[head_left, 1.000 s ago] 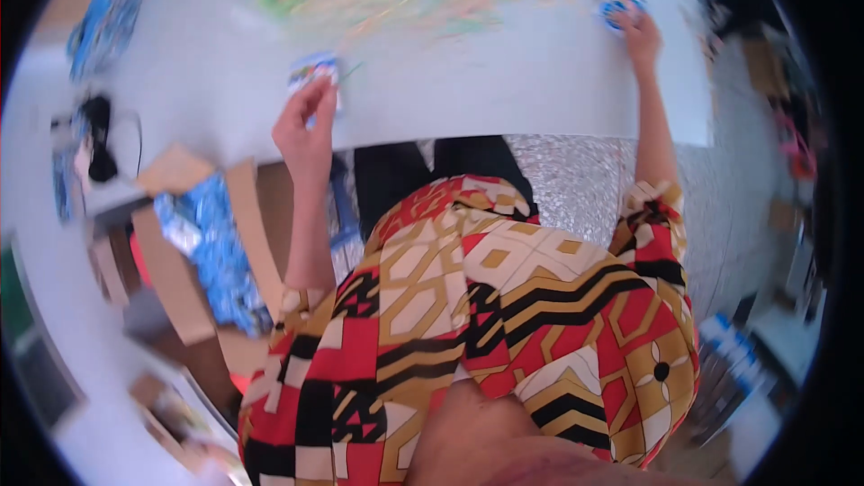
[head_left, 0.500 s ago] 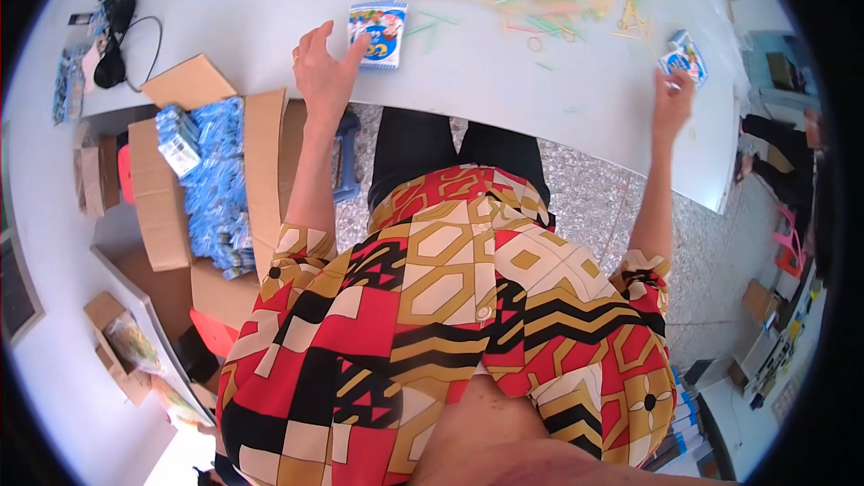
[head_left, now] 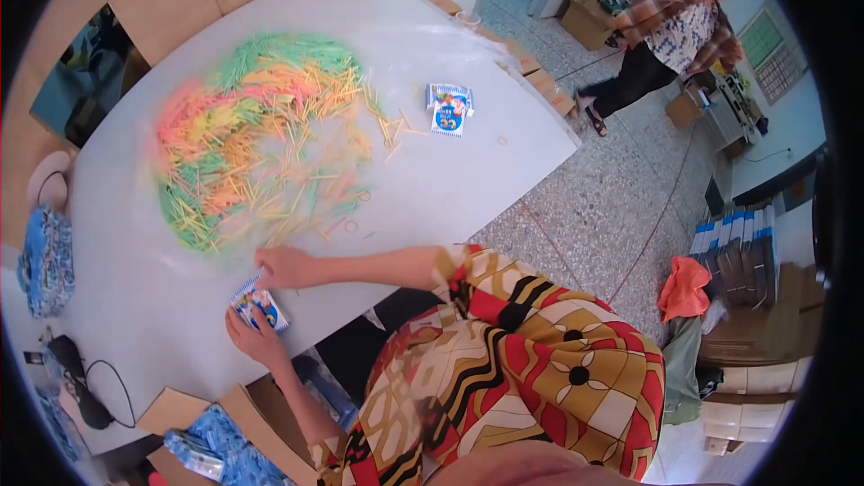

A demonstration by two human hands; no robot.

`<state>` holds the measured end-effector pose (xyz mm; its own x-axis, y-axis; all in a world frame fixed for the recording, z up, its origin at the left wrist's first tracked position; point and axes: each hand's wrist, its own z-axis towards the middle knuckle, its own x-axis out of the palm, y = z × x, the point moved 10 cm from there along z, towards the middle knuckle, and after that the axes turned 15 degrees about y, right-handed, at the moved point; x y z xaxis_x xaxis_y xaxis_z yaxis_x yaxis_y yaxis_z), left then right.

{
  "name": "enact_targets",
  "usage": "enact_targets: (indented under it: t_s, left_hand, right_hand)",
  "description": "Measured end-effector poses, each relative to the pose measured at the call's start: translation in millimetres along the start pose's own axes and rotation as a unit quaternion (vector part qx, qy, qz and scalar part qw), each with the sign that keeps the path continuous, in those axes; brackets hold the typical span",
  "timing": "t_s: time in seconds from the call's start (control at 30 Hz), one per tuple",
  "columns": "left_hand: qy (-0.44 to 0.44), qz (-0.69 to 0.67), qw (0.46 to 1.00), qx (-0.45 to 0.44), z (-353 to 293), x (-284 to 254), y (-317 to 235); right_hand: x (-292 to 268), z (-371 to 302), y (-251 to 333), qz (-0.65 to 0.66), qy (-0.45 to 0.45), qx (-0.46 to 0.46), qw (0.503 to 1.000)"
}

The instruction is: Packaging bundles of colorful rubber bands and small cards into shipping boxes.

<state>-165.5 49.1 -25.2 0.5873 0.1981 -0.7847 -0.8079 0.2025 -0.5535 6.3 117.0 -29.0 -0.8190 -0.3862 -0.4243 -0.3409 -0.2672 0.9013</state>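
Note:
A small blue-and-white packet [head_left: 274, 313] lies tilted on the white table near its front edge. My left hand [head_left: 256, 338] grips it from the near side, fingers over its printed face. Just beyond the packet's striped top edge is my right hand [head_left: 284, 267], its fingers closed; whatever they hold, if anything, is hidden. A second packet [head_left: 448, 112] of the same kind lies alone toward the far right of the table. Between the two spreads a big heap of thin green, pink, orange and yellow sticks [head_left: 261, 139].
Loose rubber bands [head_left: 351, 227] lie at the heap's near side. A cardboard box of blue packets [head_left: 220, 439] stands below the table at my left. A black cable device [head_left: 85, 387] and a blue patterned bag [head_left: 47, 261] sit leftward. Another person [head_left: 670, 36] walks at the back right.
My right hand has left the far-right packet and come across to the one at my left hand. My left hand has closed on that packet. The view has swung round.

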Motion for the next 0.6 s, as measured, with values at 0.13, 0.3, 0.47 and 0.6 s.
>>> enact_targets:
  t_s: [0.13, 0.3, 0.47, 0.6]
  left_hand:
    - [-0.016, -0.011, 1.000, 0.004, -1.3, 6.2, -15.8]
    - [-0.032, -0.002, 0.999, -0.004, 1.2, -0.8, -22.8]
    - [-0.042, -0.013, 0.999, 0.006, 0.6, -2.9, -28.1]
    - [-0.030, -0.027, 0.999, 0.001, -2.1, -2.6, -25.2]
  right_hand:
    - [16.7, 20.8, -20.0, -0.021, 0.028, 0.025, 0.999]
    - [14.1, 32.2, -20.7, -0.070, 0.016, 0.008, 0.997]
    - [23.0, 38.6, -32.9, -0.088, 0.080, 0.074, 0.990]
    - [20.2, 28.9, -11.2, -0.140, 0.049, 0.049, 0.988]
